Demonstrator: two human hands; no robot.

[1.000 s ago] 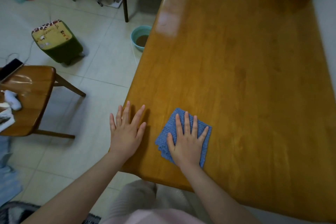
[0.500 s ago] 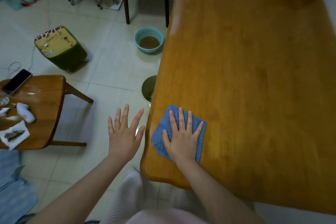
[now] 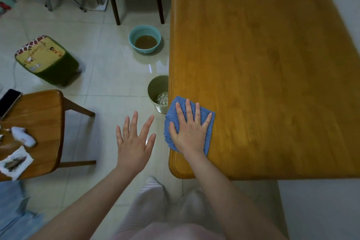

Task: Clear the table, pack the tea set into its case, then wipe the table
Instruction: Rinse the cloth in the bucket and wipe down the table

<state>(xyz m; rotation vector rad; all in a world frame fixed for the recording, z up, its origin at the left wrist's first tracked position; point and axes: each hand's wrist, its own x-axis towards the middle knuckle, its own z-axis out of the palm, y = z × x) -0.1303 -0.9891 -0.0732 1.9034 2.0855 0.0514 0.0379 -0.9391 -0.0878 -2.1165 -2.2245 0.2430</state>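
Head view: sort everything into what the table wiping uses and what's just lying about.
In use: blue cloth, pressed flat under the right hand; wooden table; left hand, open, off the table edge.
Lying about: teal basin of brown liquid, small bin and green stool on the floor; phone on the side chair.

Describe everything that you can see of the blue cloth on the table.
The blue cloth is a roughly square piece of soft-looking fabric with a knobbly, waffle-like weave, and it seems folded. It lies flat on the wooden table, near the corner closest to the person, and its left side hangs slightly over the table's edge. The right hand presses on it, palm down with fingers spread, covering its middle.
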